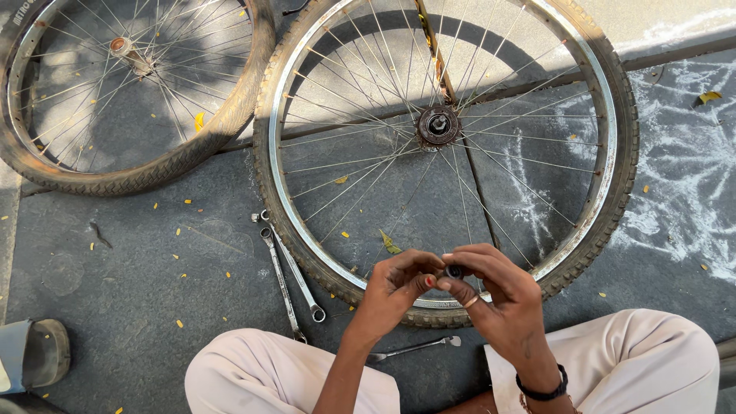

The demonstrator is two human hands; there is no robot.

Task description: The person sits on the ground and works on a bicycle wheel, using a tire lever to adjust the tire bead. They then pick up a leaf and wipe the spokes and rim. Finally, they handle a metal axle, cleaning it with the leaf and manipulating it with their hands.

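Note:
A small dark round metal part (454, 271) is pinched between the fingertips of both hands, low in the head view. My left hand (396, 290) meets it from the left, and my right hand (494, 295), with a ring and a black wristband, closes on it from the right. Just beyond the hands lies a large bicycle wheel (613, 165) flat on the ground, its hub (438, 124) bare at the centre. My knees in light trousers (253, 372) frame the bottom.
A second wheel (192, 149) lies at the upper left, overlapping the first. Two long spanners (290, 276) rest on the grey ground left of the hands, a third spanner (418, 349) between my knees. A sandal (34, 354) sits at the far left edge.

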